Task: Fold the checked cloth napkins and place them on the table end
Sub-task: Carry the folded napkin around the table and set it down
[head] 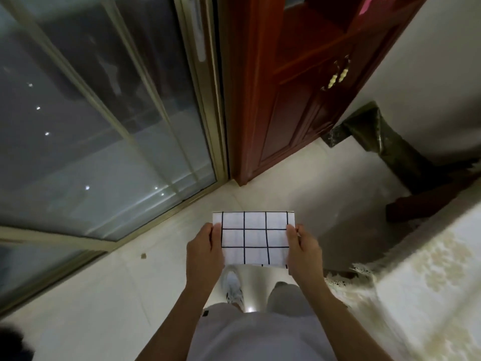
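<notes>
Both hands hold a folded checked napkin out in front of a standing person, above a pale tiled floor. Left hand grips the napkin's left edge, thumb on top; right hand pinches the right edge the same way. White cloth with a black grid is kept flat and level between them. At right, a table draped in a cream patterned cloth; ahead, a red-brown wooden cabinet beside a glass sliding door.
</notes>
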Tool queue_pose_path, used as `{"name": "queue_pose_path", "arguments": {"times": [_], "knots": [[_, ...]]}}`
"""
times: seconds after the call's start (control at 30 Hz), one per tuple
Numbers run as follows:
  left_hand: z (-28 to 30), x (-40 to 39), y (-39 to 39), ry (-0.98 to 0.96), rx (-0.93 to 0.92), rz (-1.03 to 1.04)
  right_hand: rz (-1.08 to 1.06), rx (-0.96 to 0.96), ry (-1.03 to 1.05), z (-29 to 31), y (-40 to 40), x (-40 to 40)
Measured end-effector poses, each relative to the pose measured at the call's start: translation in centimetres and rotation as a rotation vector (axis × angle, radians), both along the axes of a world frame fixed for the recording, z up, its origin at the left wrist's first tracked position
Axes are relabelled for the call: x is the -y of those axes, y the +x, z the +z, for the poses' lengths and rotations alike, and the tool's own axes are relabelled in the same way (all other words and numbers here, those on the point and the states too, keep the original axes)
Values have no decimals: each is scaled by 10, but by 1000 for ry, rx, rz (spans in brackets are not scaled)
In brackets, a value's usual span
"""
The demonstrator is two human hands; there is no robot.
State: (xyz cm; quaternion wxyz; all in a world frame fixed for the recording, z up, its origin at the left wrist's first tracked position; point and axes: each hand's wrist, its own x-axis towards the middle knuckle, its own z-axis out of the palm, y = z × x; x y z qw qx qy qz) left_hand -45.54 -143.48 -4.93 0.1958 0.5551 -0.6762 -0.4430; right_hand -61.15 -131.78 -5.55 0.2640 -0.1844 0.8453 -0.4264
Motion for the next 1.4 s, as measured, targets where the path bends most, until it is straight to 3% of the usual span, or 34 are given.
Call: {"name": "queue_pose_path", "arguments": {"times": [0.4,0.7,0.97,1.4], "knots": [[-4,68,-136,-29,-28,-307,-312,21,-19,-13,-99,30],[5,91,-314,-72,-86,-455,-461,43,-159,-9,-260,43],[-6,77,-478,-104,-121,-616,-654,12,-137,-11,-391,12],[-15,9,-673,-124,-111,-993,-962,-50,-77,-12,-508,-75]]}}
